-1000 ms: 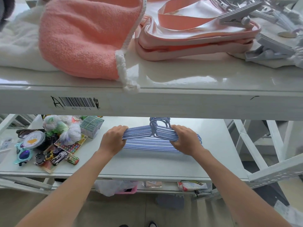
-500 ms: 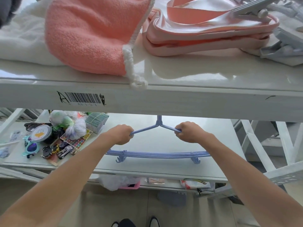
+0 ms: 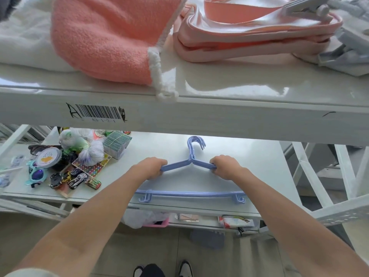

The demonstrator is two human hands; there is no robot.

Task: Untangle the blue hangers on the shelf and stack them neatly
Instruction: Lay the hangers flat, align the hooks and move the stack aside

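Note:
A stack of several blue hangers (image 3: 189,193) lies flat on the white lower shelf (image 3: 249,160), aligned one on another, hooks pointing away from me and bottom bars near the shelf's front edge. My left hand (image 3: 149,167) is closed around the stack's left shoulder arm. My right hand (image 3: 225,166) is closed around the right shoulder arm. The hooks (image 3: 194,143) sit just under the upper shelf's front beam.
Left on the lower shelf lie toy cars (image 3: 75,179), blue sunglasses (image 3: 37,174), a round tin (image 3: 49,158) and a card pack (image 3: 116,143). The upper shelf (image 3: 199,108) holds a pink fleece (image 3: 103,37), pink bags (image 3: 255,35) and grey clip hangers (image 3: 343,56).
The hangers went from a bunched bundle held in both hands to a flat, spread stack on the shelf. Both hands keep their grip on the shoulder arms; the hooks now show.

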